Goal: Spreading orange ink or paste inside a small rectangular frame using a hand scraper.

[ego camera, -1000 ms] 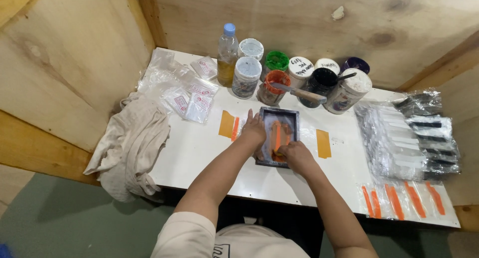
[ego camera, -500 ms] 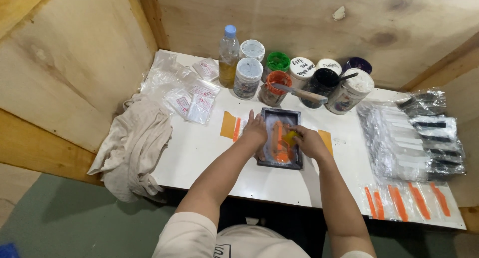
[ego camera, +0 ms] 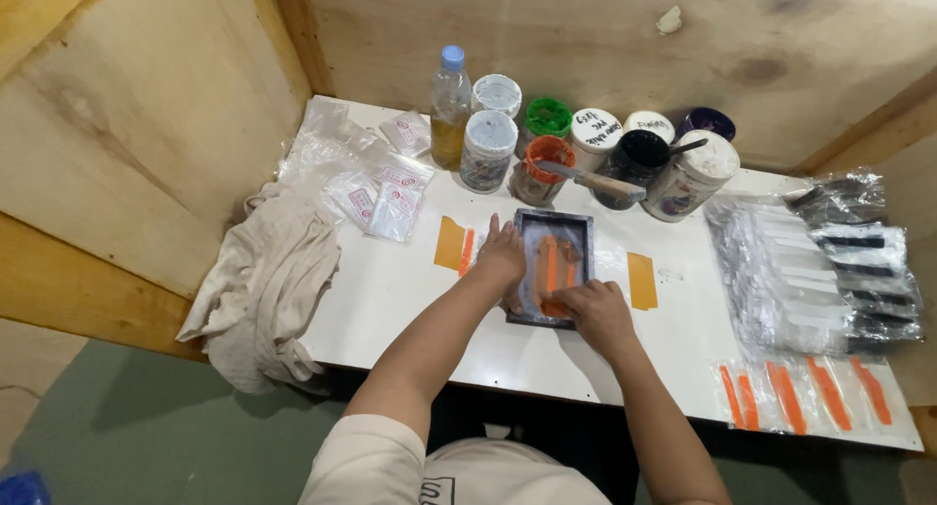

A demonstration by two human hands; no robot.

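Note:
A small dark printing frame (ego camera: 576,222) lies in the middle of the white table (ego camera: 390,300), with orange ink (ego camera: 549,261) smeared in streaks on its mesh. My left hand (ego camera: 500,256) presses on the frame's left edge, fingers pointing away from me. At the frame's near end, my right hand (ego camera: 597,315) is curled over a small scraper that is mostly hidden under the fingers. Yellow tape patches (ego camera: 642,281) sit on the table on both sides of the frame.
Several paint jars (ego camera: 488,149), one holding a wooden-handled tool (ego camera: 595,181), and a plastic bottle (ego camera: 450,105) line the back. A beige cloth (ego camera: 268,281) hangs off the left edge. Small plastic bags (ego camera: 376,188) lie at left; packed strips (ego camera: 820,271) and orange-printed strips (ego camera: 795,396) at right.
My right hand has drawn back along the frame to its near end, leaving orange streaks on the mesh. My left hand has stayed on the frame's left edge.

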